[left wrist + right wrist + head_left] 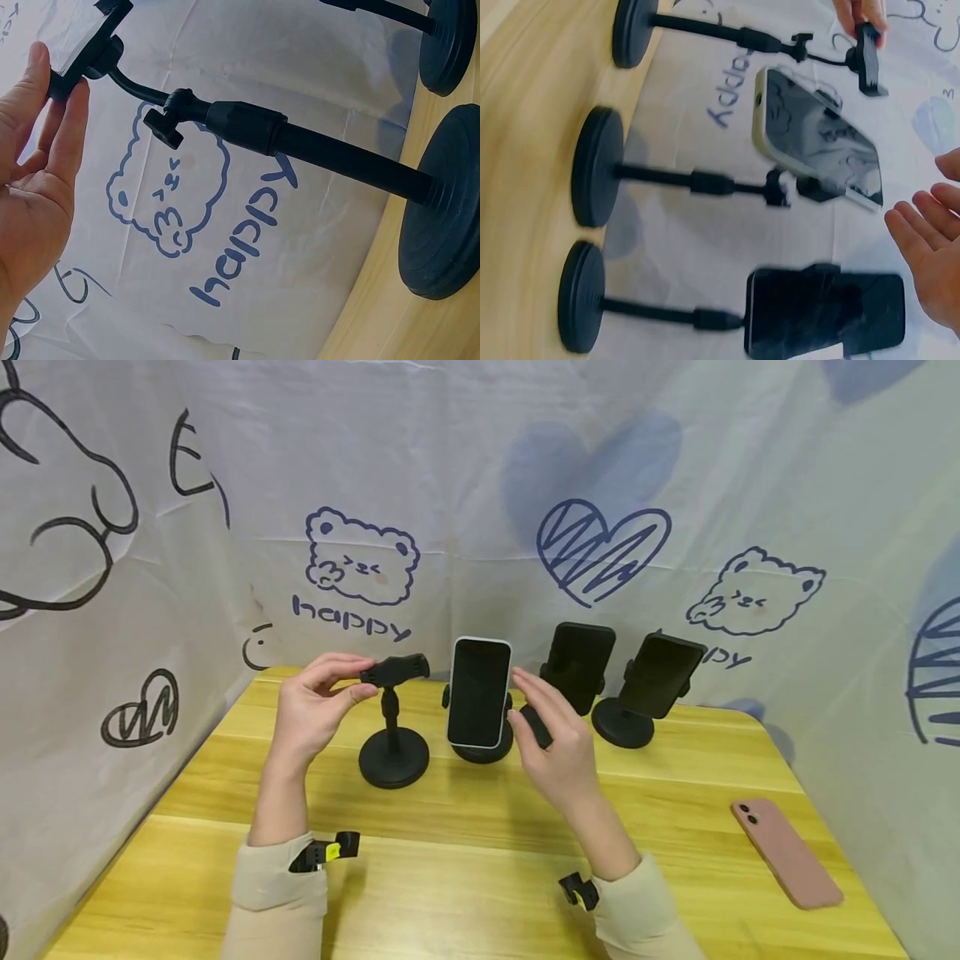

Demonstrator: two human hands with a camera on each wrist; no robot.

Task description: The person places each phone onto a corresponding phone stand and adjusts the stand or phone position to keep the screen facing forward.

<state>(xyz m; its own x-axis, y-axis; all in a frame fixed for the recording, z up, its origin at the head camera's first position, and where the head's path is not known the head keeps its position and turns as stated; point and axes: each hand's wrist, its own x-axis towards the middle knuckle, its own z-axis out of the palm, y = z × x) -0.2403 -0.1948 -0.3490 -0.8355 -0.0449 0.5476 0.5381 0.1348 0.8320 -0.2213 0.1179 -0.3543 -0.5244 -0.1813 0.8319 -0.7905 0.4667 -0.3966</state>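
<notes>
My left hand (318,706) pinches one end of the clamp on a black phone stand (393,760). In the left wrist view, thumb and fingers (69,139) meet at the clamp's edge, and no phone sits in it. To its right, a phone in a pale case (478,693) stands upright in a second stand. My right hand (558,747) is beside that phone's right edge, fingers loosely extended. In the right wrist view those fingers (911,236) are apart from the pale-cased phone (817,135) and hold nothing.
Two more stands hold dark phones, one (581,667) behind my right hand and another (662,675) further right. A pink phone (789,853) lies flat, camera side up, at the right of the wooden table (450,877). A white cloth with drawings (465,485) hangs behind.
</notes>
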